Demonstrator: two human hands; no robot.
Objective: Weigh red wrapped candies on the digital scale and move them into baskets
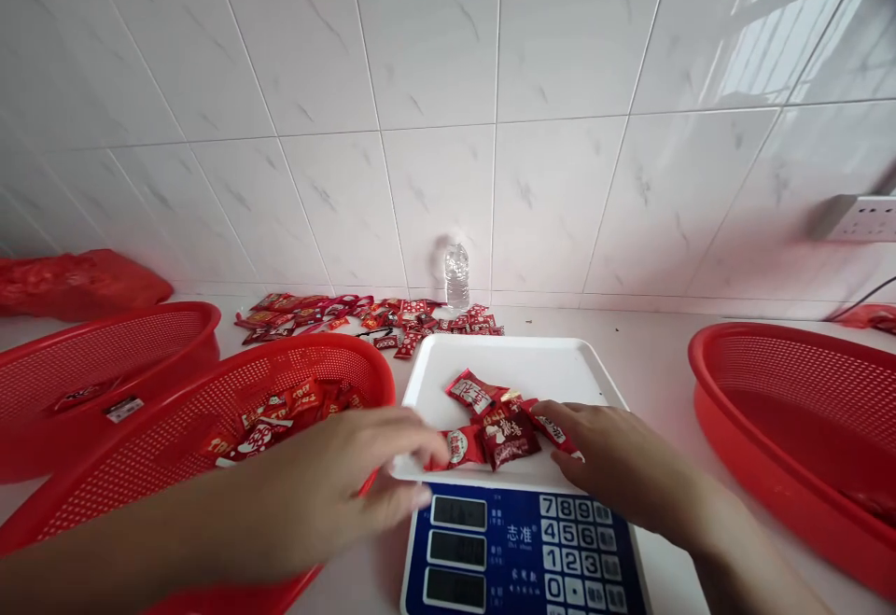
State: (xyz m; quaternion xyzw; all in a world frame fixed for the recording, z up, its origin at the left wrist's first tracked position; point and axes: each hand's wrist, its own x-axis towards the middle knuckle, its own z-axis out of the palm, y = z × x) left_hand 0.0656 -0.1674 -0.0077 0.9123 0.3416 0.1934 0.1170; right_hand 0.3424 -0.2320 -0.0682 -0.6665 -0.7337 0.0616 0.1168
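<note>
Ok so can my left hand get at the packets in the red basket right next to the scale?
Probably yes: the packets lie uncovered in the open-topped basket, and the left hand is close by.

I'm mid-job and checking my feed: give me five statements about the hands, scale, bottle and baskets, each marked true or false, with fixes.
1. The right hand touches a red packet on the white tray. True.
2. The left hand is gripping the clear bottle. False: it is at the tray's near left corner.
3. The bottle stands upright in front of the tiled wall. True.
4. The scale's keypad lies left of its displays. False: it lies to their right.
5. The basket at far right is blue. False: it is red.
</note>
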